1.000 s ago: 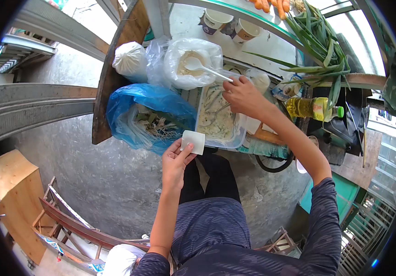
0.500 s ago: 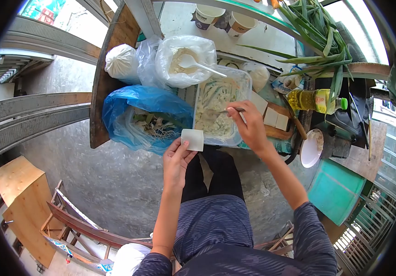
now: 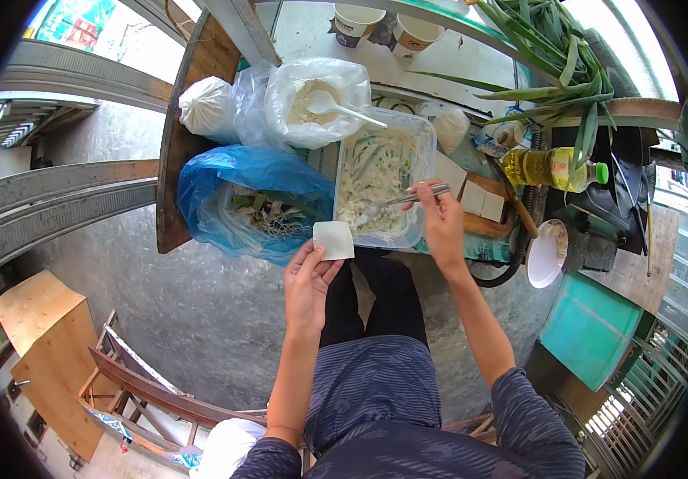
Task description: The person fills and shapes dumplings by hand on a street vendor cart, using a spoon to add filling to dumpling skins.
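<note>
My left hand (image 3: 305, 286) pinches a thin white square wrapper (image 3: 334, 240) by its lower left corner, holding it flat at the near edge of the plastic container. My right hand (image 3: 444, 231) grips the handle of a metal spoon (image 3: 430, 193). The spoon's bowl is low over the pale, green-flecked filling (image 3: 376, 164) inside the clear rectangular container (image 3: 431, 152); a little filling seems to be on it. To the right, stacks of white square wrappers (image 3: 481, 201) lie on a wooden board (image 3: 475, 227).
Left of the container are a blue bag (image 3: 200, 180) of vegetable scraps and a clear bag (image 3: 276, 96) of pale powder with a white plastic spoon (image 3: 344, 109). On the right are an oil bottle (image 3: 547, 169), a knife (image 3: 524, 217), a white bowl (image 3: 546, 259) and green leeks (image 3: 571, 68).
My right hand has shifted slightly right and down, and the spoon's bowl now shows nearer the container's front. The left hand keeps the wrapper in nearly the same place.
</note>
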{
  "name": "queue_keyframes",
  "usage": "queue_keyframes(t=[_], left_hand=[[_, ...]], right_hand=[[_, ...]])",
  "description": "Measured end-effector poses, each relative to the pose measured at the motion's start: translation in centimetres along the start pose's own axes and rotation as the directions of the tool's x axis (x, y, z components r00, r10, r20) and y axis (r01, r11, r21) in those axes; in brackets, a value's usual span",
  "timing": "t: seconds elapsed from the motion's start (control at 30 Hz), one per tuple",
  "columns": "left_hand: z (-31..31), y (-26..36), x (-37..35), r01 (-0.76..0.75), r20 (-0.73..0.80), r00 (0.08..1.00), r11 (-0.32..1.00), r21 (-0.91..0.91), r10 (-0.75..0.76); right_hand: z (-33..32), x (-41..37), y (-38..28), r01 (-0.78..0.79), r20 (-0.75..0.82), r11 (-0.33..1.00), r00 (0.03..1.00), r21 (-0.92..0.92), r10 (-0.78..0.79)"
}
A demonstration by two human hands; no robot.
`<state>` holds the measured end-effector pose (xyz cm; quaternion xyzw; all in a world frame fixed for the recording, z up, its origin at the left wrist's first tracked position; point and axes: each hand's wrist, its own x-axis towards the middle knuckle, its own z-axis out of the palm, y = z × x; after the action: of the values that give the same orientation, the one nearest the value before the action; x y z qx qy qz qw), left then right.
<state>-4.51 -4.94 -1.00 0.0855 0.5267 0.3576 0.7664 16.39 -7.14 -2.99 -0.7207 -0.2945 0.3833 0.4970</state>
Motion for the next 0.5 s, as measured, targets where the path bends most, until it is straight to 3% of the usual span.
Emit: queue_keyframes(t=[0.07,0.17,0.27,0.5], left_hand=[[0.3,0.3,-0.3,-0.013,-0.003,1.0,1.0,-0.014,0.012],[0.8,0.6,-0.3,-0.018,0.0,1.0,1.0,-0.02,0.018],[1.6,0.6,0.2,-0.006,0.022,1.0,1.0,0.005,0.006],[3.6,-0.3,1.5,0.012,0.081,0.997,0.999,0.041,-0.015]], right_hand=[[-1.0,0.0,0.2,-0.016,-0.022,0.984,1.0,0.178,0.021],[-3.2,-0.2,-1.2,-0.058,-0.044,0.979,0.997,0.198,0.068],[-4.6,-0.6,-1.9,-0.111,-0.063,0.912,0.987,0.396,0.147],[-5.8,-2.0,-2.4,-0.014,-0.159,0.843,0.98,0.538,0.117]])
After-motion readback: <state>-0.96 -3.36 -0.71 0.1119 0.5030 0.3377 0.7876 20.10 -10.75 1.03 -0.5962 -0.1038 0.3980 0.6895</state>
